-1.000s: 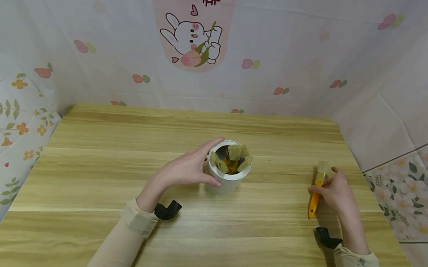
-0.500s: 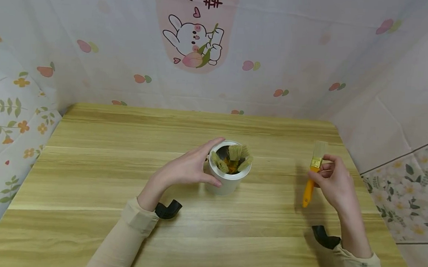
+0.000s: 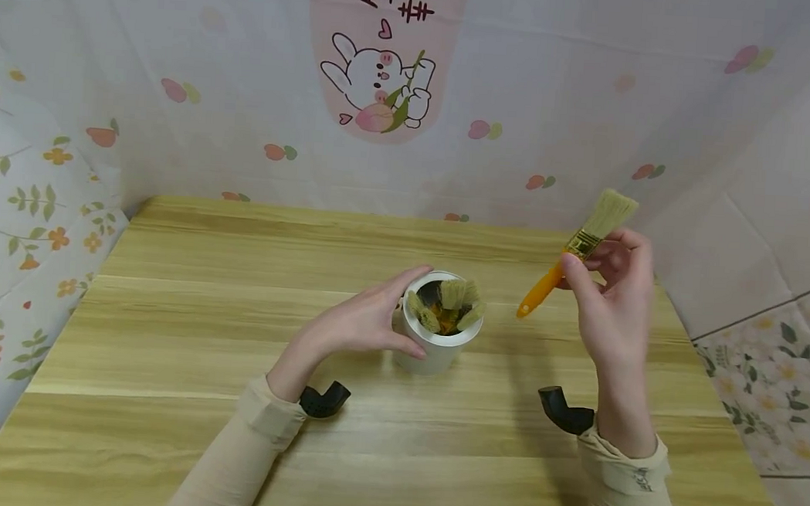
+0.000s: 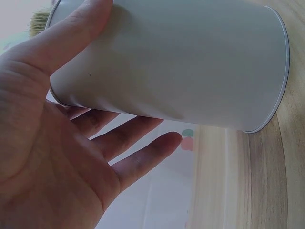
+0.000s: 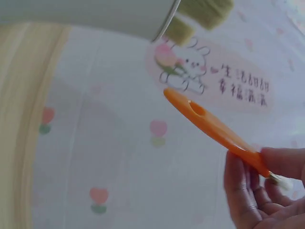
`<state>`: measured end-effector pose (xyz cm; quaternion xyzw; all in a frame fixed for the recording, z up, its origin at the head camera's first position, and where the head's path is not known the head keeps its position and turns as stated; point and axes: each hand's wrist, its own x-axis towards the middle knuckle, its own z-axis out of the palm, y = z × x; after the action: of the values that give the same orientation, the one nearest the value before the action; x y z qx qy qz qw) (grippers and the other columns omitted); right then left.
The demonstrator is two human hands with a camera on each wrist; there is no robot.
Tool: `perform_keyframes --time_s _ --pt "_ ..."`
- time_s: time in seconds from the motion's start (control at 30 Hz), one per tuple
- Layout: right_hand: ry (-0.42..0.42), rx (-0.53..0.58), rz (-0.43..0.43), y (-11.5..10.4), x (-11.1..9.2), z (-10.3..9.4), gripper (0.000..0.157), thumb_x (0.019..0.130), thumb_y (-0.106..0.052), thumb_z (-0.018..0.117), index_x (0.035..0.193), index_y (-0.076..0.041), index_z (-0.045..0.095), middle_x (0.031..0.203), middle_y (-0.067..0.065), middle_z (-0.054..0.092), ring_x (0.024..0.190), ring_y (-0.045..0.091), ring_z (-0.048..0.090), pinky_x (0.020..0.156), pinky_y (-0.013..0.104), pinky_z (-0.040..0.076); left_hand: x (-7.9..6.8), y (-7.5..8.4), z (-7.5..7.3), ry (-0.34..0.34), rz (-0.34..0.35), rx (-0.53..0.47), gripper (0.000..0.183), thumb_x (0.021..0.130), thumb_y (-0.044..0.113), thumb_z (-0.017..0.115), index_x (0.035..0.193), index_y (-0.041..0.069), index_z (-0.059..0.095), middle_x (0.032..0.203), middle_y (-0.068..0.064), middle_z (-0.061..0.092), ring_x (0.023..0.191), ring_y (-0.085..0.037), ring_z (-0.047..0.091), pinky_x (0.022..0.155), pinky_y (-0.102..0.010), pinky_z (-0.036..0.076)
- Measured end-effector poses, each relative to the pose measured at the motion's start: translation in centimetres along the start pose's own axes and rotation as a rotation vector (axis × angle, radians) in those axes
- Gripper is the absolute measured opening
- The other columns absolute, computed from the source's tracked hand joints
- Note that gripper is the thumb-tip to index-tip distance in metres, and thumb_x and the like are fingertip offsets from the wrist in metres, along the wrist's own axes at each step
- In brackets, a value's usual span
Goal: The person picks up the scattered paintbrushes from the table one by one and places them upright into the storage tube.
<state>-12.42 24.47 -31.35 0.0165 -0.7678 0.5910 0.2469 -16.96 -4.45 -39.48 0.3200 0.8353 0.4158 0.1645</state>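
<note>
A white round canister [image 3: 430, 355] stands upright on the table, with several bristle brush heads [image 3: 454, 295] sticking out of its mouth. My left hand [image 3: 355, 320] holds it from the left near the rim. In the left wrist view the thumb [image 4: 78, 31] lies along the canister wall and the fingers [image 4: 143, 164] reach round its far side. My right hand [image 3: 614, 297] pinches an orange-handled paintbrush [image 3: 545, 289] near its metal ferrule, raised above the table to the right of the canister. The bristles point up and right; the handle end slants down toward the canister.
The wood-grain table [image 3: 236, 289] spreads beneath both arms. A white printed cloth [image 3: 249, 65] hangs behind it, with floral cloth [image 3: 35, 261] at the left and more printed sheets at the right. Black curved wrist pieces [image 3: 565, 410] jut from the sleeves.
My right hand has lifted the paintbrush off the table at the right and carried it up and leftward, tilting its handle toward the canister. The left hand has stayed on the canister.
</note>
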Motion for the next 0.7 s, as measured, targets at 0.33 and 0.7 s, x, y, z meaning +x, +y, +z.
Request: perform_keyframes --time_s 0.33,0.7 --pt "0.012 0.304 -0.242 -1.6 0.0 4.3 0.037 0.094 0.008 0.066 0.125 -0.003 0.049 0.105 0.013 0.064 0.086 0.023 0.066 0.073 0.027 0.063 0.2 -0.1 0.1 -0.002 -0.007 0.001 0.118 0.075 0.035 0.093 0.165 0.025 0.017 0.168 -0.003 0.030 0.152 -0.025 0.037 0.122 -0.052 0.036" --pt "-0.221 0.169 -0.138 0.0 -0.3 6.7 0.035 0.097 0.005 0.064 0.126 -0.007 0.050 0.104 0.002 0.066 0.089 0.015 0.069 0.082 0.028 0.062 0.2 0.0 -0.1 -0.008 0.002 0.006 0.117 0.075 0.037 0.093 0.164 0.025 0.018 0.166 -0.001 0.034 0.150 -0.023 0.040 0.122 -0.051 0.037"
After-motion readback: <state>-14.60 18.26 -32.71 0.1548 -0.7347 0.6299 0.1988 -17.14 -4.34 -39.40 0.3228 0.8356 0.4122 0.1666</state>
